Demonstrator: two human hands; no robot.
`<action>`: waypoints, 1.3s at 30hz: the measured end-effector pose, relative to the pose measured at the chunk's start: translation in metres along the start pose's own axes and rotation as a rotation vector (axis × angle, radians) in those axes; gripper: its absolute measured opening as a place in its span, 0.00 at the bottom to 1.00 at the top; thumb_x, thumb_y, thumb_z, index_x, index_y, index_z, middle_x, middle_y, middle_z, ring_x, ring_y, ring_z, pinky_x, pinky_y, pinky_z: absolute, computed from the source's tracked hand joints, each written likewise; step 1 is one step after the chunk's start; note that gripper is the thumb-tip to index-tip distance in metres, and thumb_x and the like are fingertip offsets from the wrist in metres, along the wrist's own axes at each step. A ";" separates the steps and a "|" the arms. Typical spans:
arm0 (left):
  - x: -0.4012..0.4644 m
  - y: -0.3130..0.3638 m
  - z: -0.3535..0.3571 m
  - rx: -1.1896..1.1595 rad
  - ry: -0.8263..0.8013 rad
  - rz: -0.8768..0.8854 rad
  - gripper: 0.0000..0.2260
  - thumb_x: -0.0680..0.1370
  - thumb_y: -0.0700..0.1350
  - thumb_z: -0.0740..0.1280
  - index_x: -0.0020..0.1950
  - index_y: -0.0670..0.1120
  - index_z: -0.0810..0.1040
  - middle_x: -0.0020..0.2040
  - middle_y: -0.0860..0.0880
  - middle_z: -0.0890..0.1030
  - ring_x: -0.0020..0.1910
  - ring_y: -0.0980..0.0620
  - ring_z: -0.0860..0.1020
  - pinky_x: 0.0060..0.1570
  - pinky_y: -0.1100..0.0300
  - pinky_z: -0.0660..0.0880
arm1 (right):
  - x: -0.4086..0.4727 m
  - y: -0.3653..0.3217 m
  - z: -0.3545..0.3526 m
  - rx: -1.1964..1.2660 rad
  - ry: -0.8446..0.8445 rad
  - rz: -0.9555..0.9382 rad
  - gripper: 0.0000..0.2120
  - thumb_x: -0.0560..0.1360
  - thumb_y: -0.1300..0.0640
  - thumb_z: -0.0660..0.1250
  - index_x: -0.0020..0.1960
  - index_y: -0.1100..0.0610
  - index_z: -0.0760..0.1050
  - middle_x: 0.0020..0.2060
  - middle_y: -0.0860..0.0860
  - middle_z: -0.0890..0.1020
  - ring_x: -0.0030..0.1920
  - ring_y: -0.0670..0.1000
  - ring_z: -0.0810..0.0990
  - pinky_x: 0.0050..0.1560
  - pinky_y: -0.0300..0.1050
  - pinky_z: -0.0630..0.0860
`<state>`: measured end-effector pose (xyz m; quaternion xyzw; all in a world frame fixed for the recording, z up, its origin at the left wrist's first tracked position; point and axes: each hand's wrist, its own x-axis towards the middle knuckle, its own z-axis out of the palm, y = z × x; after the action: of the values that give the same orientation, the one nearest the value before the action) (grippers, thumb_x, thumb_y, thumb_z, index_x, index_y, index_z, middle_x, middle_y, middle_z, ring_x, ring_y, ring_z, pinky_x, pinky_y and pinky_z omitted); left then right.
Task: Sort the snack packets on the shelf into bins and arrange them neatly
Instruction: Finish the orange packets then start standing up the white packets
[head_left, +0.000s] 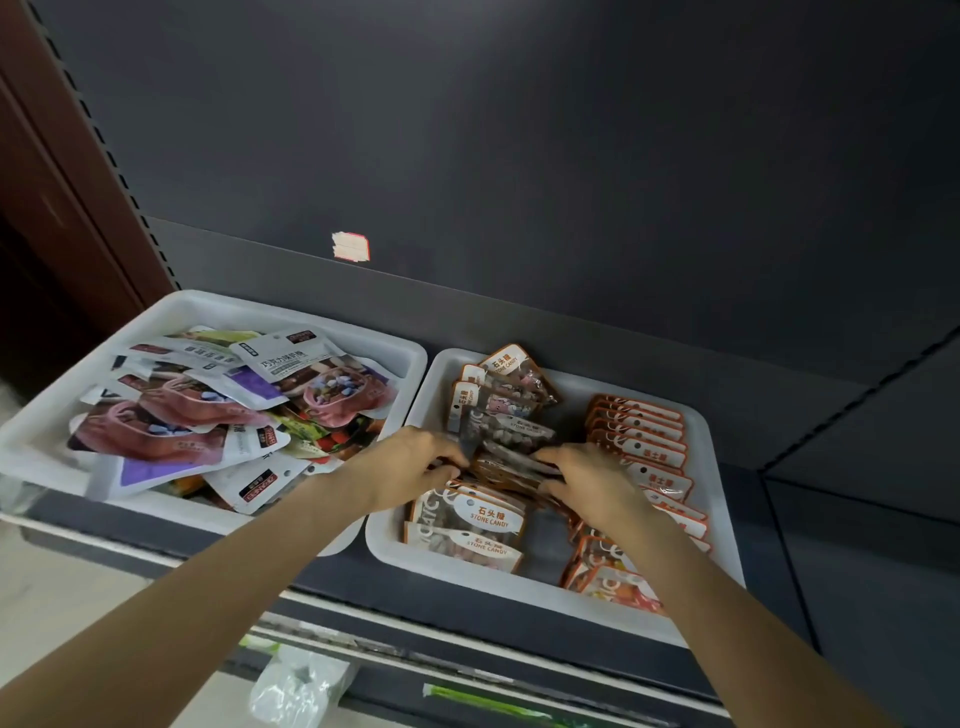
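Two white bins stand side by side on a dark shelf. The left bin (47, 415) holds a loose heap of white and purple snack packets (218, 410). The right bin (719, 467) holds orange-edged stone candy packets (488, 514) in a left column and a neat overlapping row of orange packets (644, 441) on its right side. In the middle of the right bin, my left hand (410, 465) and my right hand (592, 480) grip a bundle of stone candy packets (514, 465) from either side, fingers curled around its ends.
The dark back panel of the shelf carries a small torn sticker (350, 246). A brown upright (62, 171) stands at the left. A lower shelf edge with a clear plastic bag (301, 686) and green label strips lies below. The shelf continues to the right of the bins.
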<state>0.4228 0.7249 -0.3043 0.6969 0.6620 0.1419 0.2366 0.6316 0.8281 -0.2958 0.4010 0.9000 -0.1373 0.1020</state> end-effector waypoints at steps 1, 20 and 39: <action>-0.001 0.000 0.000 0.002 0.009 0.000 0.12 0.80 0.41 0.62 0.62 0.46 0.79 0.60 0.50 0.80 0.56 0.53 0.77 0.58 0.62 0.72 | 0.002 -0.001 -0.001 0.010 0.005 -0.001 0.17 0.80 0.54 0.60 0.69 0.48 0.69 0.62 0.52 0.75 0.59 0.53 0.75 0.59 0.45 0.73; 0.030 -0.006 -0.009 0.161 0.122 -0.192 0.14 0.79 0.47 0.62 0.65 0.50 0.73 0.66 0.49 0.71 0.65 0.47 0.70 0.65 0.52 0.68 | 0.068 -0.029 -0.007 0.084 0.282 -0.073 0.35 0.74 0.49 0.69 0.75 0.50 0.56 0.74 0.51 0.61 0.74 0.53 0.59 0.70 0.50 0.62; 0.041 -0.005 -0.006 0.202 0.246 -0.231 0.09 0.80 0.45 0.61 0.58 0.49 0.77 0.60 0.50 0.73 0.59 0.49 0.74 0.62 0.56 0.68 | 0.055 0.005 0.007 0.406 0.240 0.206 0.25 0.68 0.58 0.75 0.62 0.52 0.70 0.61 0.52 0.73 0.62 0.52 0.73 0.59 0.46 0.72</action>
<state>0.4189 0.7665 -0.3061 0.6138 0.7725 0.1306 0.0976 0.6002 0.8669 -0.3195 0.5161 0.8140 -0.2556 -0.0748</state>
